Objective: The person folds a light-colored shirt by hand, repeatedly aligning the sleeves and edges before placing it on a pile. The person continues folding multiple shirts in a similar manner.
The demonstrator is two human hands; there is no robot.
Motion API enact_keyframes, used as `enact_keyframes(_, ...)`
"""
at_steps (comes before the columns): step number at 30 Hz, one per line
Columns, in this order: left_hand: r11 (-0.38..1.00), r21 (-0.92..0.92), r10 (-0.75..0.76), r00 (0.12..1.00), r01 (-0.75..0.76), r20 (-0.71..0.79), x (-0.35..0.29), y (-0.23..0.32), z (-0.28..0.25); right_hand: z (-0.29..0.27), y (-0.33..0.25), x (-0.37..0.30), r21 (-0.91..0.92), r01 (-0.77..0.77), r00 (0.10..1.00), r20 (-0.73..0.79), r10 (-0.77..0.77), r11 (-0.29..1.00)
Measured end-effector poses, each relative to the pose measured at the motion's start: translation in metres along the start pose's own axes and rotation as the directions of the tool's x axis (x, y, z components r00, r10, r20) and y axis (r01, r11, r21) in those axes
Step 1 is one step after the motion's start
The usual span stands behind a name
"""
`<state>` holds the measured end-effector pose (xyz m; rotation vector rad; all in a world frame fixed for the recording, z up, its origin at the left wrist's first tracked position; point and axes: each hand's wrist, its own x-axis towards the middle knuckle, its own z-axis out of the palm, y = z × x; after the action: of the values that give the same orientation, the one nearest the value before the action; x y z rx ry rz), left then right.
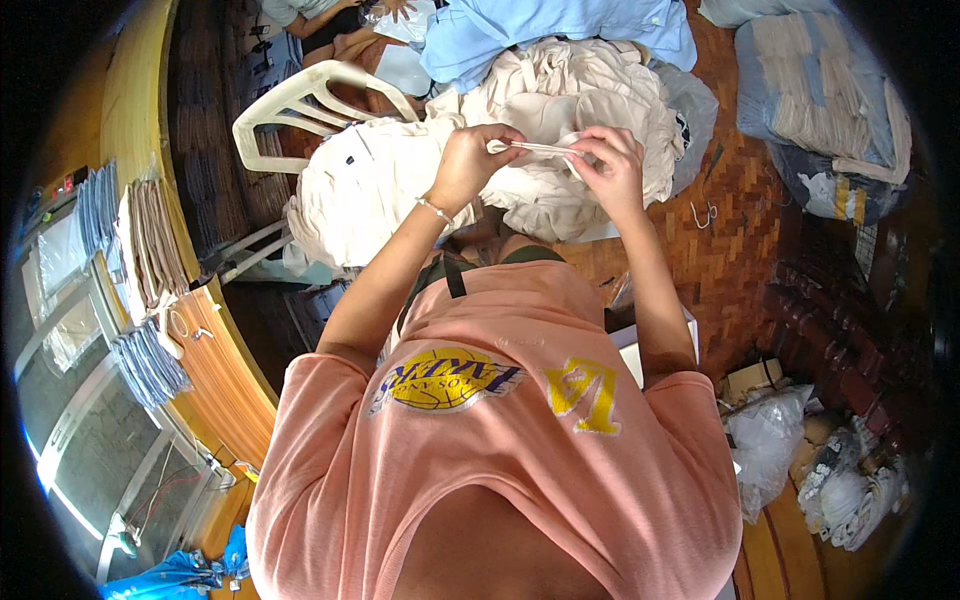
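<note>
Both my hands are raised over a big heap of cream cloth (pixel 590 75). Between them a narrow edge of cream fabric (pixel 543 149) is stretched nearly level. My left hand (pixel 478 163) pinches its left end with the fingertips closed. My right hand (pixel 610 168) pinches the other end between thumb and fingers, its remaining fingers curled. Loose cream fabric hangs behind the edge, and I cannot tell where it parts from the heap. More cream cloth (pixel 365 185) lies to the left, below my left hand.
A white plastic chair (pixel 262 140) stands at the left. Light blue cloth (pixel 560 30) covers the far end of the heap. Another person's hand (pixel 398 8) shows at the top. Stacked folded garments (pixel 820 90) stand at the far right. A clear plastic bag (pixel 770 440) sits at the lower right.
</note>
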<state>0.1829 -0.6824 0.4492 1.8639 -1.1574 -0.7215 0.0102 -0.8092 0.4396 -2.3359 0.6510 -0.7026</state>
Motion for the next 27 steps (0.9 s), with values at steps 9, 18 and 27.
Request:
enact_keyframes(9, 0.954, 0.203, 0.230, 0.973, -0.222, -0.020, 0.001, -0.017, 0.001, 0.015, 0.004, -0.015, -0.040, -0.044, 0.999, -0.013, 0.044, 0.998)
enact_keyframes(18, 0.943, 0.218, 0.256, 0.966, -0.253, 0.015, 0.001, -0.022, -0.001, 0.021, 0.007, -0.020, -0.026, -0.051, 0.998, -0.022, 0.051, 0.998)
enact_keyframes(27, 0.948, 0.224, 0.223, 0.974, -0.227, 0.043, 0.000, -0.023, 0.000, 0.025, 0.006, -0.028, -0.014, -0.075, 0.996, -0.046, 0.075, 0.997)
